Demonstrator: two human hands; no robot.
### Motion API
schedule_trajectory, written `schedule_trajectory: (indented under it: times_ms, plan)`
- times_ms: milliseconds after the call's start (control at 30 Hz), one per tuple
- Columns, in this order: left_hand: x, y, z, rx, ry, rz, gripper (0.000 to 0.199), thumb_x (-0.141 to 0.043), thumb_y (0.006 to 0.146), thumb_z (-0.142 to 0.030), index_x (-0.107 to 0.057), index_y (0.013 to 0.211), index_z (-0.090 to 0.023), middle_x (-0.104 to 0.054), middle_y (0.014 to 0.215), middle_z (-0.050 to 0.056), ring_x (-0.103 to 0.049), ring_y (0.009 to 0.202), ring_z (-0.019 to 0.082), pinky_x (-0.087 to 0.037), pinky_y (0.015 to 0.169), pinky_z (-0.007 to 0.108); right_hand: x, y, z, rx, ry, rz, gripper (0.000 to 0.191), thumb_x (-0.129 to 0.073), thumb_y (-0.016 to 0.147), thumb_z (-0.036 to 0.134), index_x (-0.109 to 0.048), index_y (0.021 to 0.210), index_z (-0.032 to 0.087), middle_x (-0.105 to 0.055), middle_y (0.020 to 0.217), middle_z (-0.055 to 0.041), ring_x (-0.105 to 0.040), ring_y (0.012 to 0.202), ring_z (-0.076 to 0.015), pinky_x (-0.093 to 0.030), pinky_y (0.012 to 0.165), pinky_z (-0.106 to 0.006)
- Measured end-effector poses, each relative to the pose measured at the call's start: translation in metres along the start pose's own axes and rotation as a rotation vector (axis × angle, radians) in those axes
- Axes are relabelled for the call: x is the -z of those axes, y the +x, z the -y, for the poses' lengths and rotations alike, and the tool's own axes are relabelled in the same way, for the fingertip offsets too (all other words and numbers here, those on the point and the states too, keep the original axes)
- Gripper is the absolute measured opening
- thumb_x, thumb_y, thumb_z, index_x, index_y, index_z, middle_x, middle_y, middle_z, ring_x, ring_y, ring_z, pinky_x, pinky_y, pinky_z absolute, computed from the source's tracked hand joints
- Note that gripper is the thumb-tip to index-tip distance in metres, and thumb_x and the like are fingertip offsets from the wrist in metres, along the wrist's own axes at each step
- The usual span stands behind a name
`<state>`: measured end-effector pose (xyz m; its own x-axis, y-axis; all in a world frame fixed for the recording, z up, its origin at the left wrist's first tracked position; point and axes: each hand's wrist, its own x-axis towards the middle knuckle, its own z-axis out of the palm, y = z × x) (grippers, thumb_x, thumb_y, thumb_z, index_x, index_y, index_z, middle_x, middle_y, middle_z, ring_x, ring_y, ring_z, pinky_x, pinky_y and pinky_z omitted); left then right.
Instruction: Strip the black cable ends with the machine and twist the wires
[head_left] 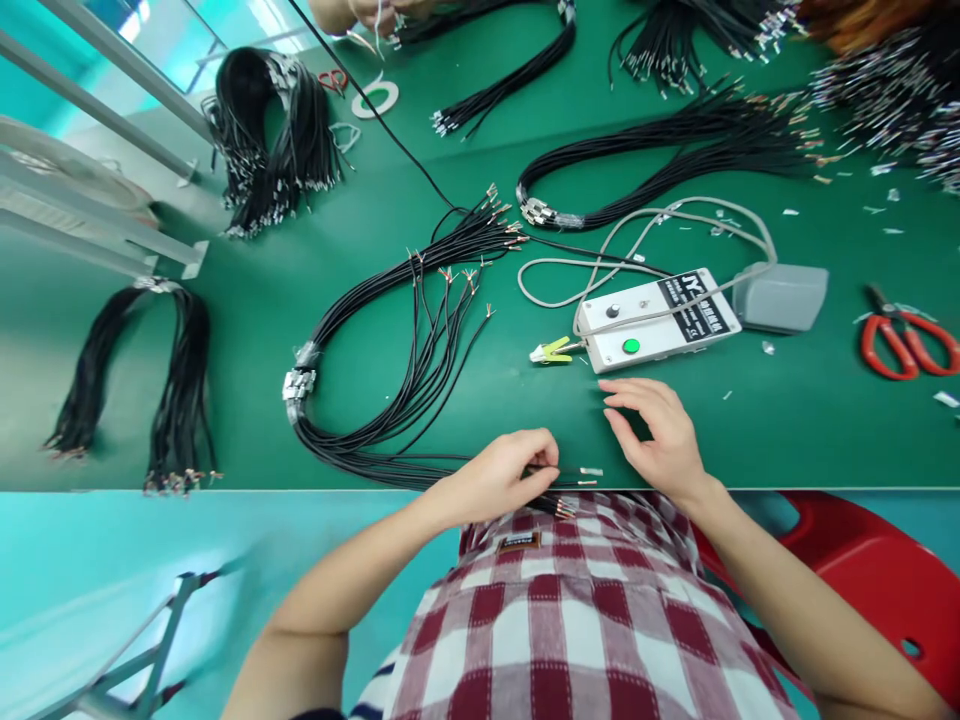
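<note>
My left hand is closed around several black cables at the table's front edge, their stripped ends sticking out to its right. These cables belong to a curved cable bundle tied near its middle at the left, where silver connectors sit. Other ends of the bundle fan out with bare copper-coloured tips. My right hand is apart from the cables, thumb and fingers spread with nothing between them. Just beyond it lies a white control box with a green button, a black knob and a yellow-green clip at its left end.
Red-handled cutters lie at the right, near a grey block. More cable bundles lie at left and back, beside a tape roll. Another person's hand shows at the top. A red chair stands right of me.
</note>
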<state>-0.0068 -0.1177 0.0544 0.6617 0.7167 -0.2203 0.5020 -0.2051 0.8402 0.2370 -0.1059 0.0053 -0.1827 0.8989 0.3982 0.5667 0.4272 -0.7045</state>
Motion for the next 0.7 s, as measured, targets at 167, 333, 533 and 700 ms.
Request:
schedule_trajectory:
  times_ms: [167, 333, 533, 700]
  plan:
    - [0.005, 0.009, -0.015, -0.008, -0.102, -0.214, 0.013, -0.056, 0.093, -0.025, -0.059, 0.104, -0.021, -0.063, 0.094, 0.004, -0.058, 0.082, 0.016, -0.047, 0.073, 0.027, -0.007, -0.001, 0.023, -0.335, 0.430, 0.076, 0.014, -0.062, 0.093, 0.034, -0.069, 0.101, 0.025, -0.075, 0.103, -0.0063, -0.072, 0.087, -0.0213, -0.058, 0.084, -0.040]
    - [-0.003, 0.020, -0.018, -0.033, -0.168, -0.385, 0.012, -0.058, 0.093, -0.026, -0.068, 0.092, -0.019, -0.069, 0.085, 0.005, -0.061, 0.076, 0.015, -0.049, 0.070, 0.026, -0.009, 0.009, 0.031, -0.534, 0.710, 0.070, 0.018, -0.071, 0.086, 0.040, -0.070, 0.093, 0.024, -0.075, 0.088, -0.0035, -0.070, 0.075, -0.0179, -0.058, 0.078, -0.036]
    - [-0.006, 0.020, -0.011, 0.123, -0.521, -0.464, 0.022, -0.057, 0.094, -0.035, -0.068, 0.094, -0.016, -0.067, 0.069, 0.002, -0.052, 0.049, 0.009, -0.043, 0.050, 0.022, -0.012, 0.019, 0.033, -0.694, 0.946, 0.126, 0.023, -0.077, 0.080, 0.041, -0.071, 0.092, 0.023, -0.074, 0.082, -0.0022, -0.066, 0.072, -0.0152, -0.055, 0.073, -0.031]
    - [-0.007, 0.020, -0.011, 0.137, -0.593, -0.474, 0.022, -0.058, 0.094, -0.035, -0.066, 0.094, -0.015, -0.067, 0.069, 0.001, -0.051, 0.046, 0.007, -0.042, 0.048, 0.021, -0.019, 0.027, 0.042, -0.720, 1.056, 0.132, 0.020, -0.078, 0.079, 0.039, -0.072, 0.089, 0.022, -0.070, 0.077, 0.0003, -0.060, 0.069, -0.0120, -0.050, 0.070, -0.027]
